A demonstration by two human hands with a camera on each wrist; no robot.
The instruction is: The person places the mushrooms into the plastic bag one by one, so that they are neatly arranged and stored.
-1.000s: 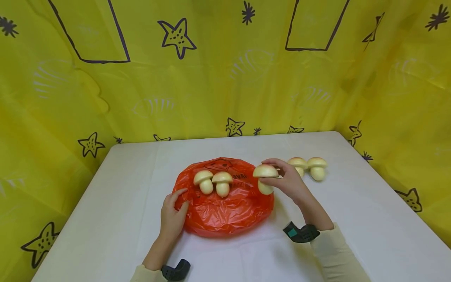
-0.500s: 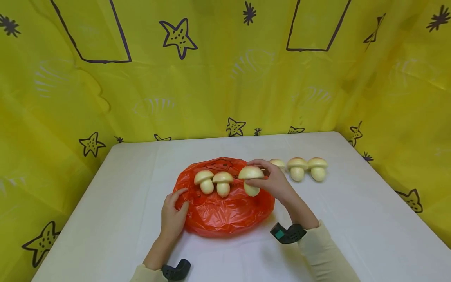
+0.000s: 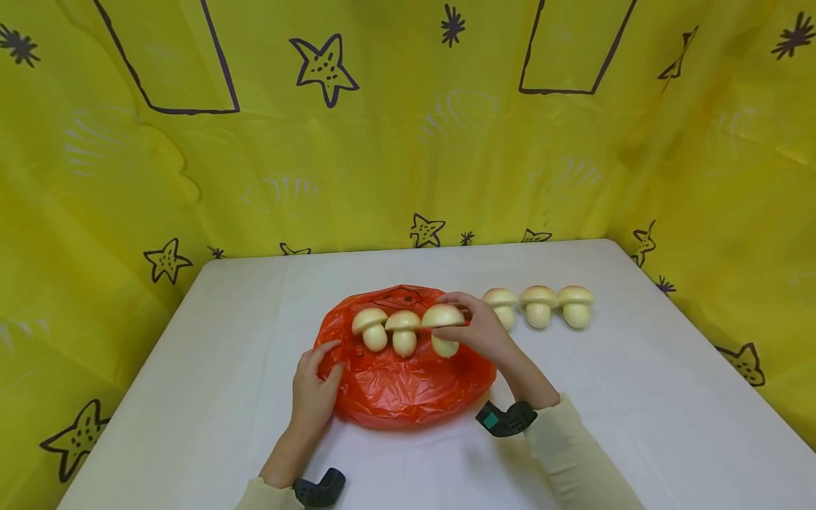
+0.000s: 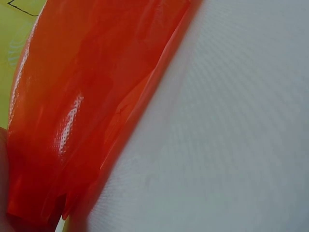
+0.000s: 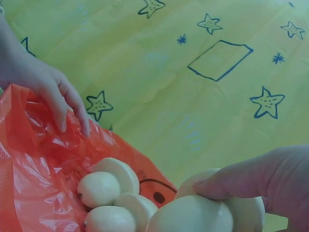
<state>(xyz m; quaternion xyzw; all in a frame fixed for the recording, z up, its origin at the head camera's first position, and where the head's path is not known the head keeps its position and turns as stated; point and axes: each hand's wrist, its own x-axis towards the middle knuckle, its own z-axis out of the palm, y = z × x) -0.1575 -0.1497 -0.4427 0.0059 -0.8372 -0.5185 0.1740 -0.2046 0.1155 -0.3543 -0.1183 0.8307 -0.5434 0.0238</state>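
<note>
Starfish-print yellow drape (image 3: 382,156) — plastic, perhaps — behind a white table (image 3: 191,368).

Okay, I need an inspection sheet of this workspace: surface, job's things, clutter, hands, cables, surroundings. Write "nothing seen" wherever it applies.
Surface: white table, faintly creased.
Job's things: two mushrooms on the red bag; a held mushroom beside them, contact with the bag unclear; at least three more mushrooms in a row on the table, right of the bag.
Clutter: nothing seen.
Left hand: touches the bag's left edge.
Right hand: grips the held mushroom.
Wrists: a dark device on each.
Cables: nothing seen.
Surroundings: yellow sheeting with dark star drawings, behind the table and at both sides.
</note>
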